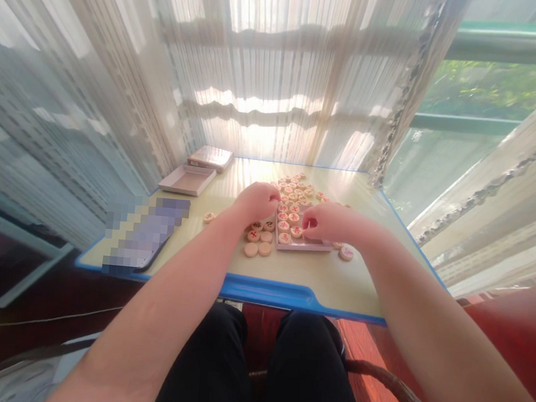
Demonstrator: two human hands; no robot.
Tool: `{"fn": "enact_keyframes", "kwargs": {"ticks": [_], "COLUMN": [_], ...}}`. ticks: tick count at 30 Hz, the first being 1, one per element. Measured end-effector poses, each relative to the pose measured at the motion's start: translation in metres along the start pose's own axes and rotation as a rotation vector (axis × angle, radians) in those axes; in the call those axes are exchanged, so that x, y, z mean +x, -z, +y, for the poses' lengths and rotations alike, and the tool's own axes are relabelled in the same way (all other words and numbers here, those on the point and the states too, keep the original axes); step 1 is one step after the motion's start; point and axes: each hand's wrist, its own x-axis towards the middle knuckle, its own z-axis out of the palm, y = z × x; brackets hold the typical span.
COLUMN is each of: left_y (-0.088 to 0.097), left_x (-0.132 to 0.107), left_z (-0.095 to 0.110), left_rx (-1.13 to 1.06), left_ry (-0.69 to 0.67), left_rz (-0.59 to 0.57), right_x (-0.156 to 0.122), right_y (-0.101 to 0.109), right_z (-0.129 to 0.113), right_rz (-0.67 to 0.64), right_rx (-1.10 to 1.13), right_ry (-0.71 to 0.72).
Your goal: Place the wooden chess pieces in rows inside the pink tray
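Observation:
A shallow open box (pixel 304 248) holds several round wooden Chinese chess pieces (pixel 293 218) with red characters, set in rows along its left side. My right hand (pixel 329 222) is over the box's right part, fingers curled down close beside a red-marked piece (pixel 296 232). At the box's upper left corner is my left hand (pixel 259 200), its fingers bent together. Whatever either hand's fingertips hold is hidden. Left of the box lie more pieces, some blank side up (pixel 251 249). Behind the hands spreads a loose heap of pieces (pixel 292 187).
An empty box lid or tray (pixel 188 181) and a closed flat box (pixel 210 158) stand at the back left. A blurred phone-like slab (pixel 150 234) lies at the table's left edge. Single pieces lie at left (pixel 209 218) and right (pixel 346 253). Curtains (pixel 279 70) hang behind the blue-edged table (pixel 269 289).

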Motion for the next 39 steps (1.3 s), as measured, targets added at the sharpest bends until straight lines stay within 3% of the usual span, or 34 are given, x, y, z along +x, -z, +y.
{"fn": "enact_keyframes", "kwargs": {"ticks": [12, 18, 34, 39], "left_y": [-0.0012, 0.0, -0.0019, -0.0025], "left_x": [0.0015, -0.0002, 0.0003, 0.0007], "left_z": [0.0011, 0.0034, 0.003, 0.0023], "left_rx": [0.052, 0.028, 0.036, 0.051], "left_ry": [-0.033, -0.018, -0.042, -0.048], "left_rz": [-0.02, -0.029, -0.04, -0.035], "right_x": [0.0013, -0.0019, 0.0019, -0.0031], "right_y": [0.0, 0.0017, 0.0029, 0.0062], "right_z": [-0.0014, 0.0, -0.0003, -0.0074], "right_rz": [0.051, 0.023, -0.022, 0.094], "right_rx": [-0.022, 0.056, -0.011, 0.052], "right_ry": [-0.048, -0.004, -0.032, 0.026]}}
